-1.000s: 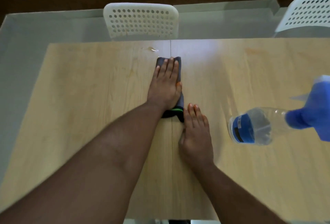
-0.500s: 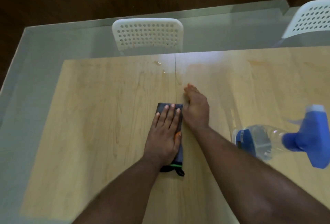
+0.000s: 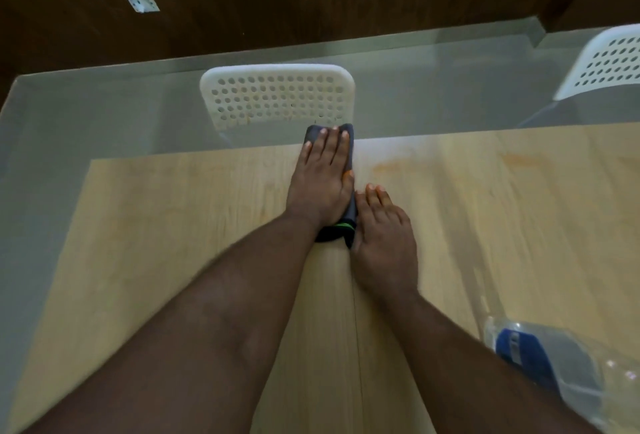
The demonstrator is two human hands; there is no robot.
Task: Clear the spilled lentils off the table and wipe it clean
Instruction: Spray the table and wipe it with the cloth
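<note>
Cloth [image 3: 349, 153] mostly hidden under left hand [image 3: 320, 181]; spray bottle [image 3: 568, 369] cut off at right edge (nozzle unseen); right-hand chair [image 3: 607, 59] cropped; both forearms motion-blurred.

Bare table [image 3: 173, 225] left, spray bottle [image 3: 561, 364] near right — chair [image 3: 277, 97] possibly touching far edge

Your left hand [image 3: 322, 180] presses flat on the dark cloth [image 3: 348, 142] at the table's [image 3: 173, 225] twelve-o'clock edge; your right hand [image 3: 386, 243] lies flat beside it.
</note>
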